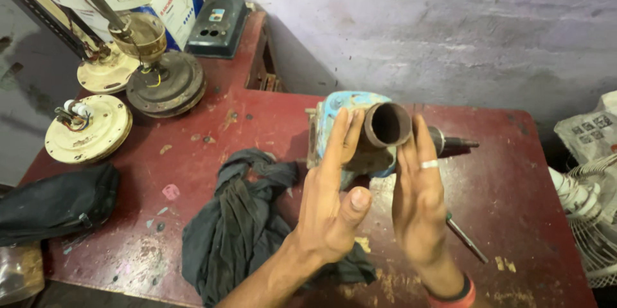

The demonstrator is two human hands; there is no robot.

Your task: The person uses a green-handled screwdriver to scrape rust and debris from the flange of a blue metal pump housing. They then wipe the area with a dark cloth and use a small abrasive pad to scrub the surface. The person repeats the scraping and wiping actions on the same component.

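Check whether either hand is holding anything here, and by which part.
Both flat, open hands press the blue pump between them: left hand on its blue housing, right hand beside the pipe mouth. Fingers are not wrapped around it.

The bench (514,179) is dark red with worn, chipped paint, and a blue pump body (350,131) with a rusty pipe mouth sits near the middle of its far edge. A dark cloth (241,231) lies bunched toward the near edge and a screwdriver (466,238) toward the near right corner. Round cream fan parts (87,129) and a black bag (54,202) lie along the left edge, and a dark green box (215,25) sits at the far left corner.
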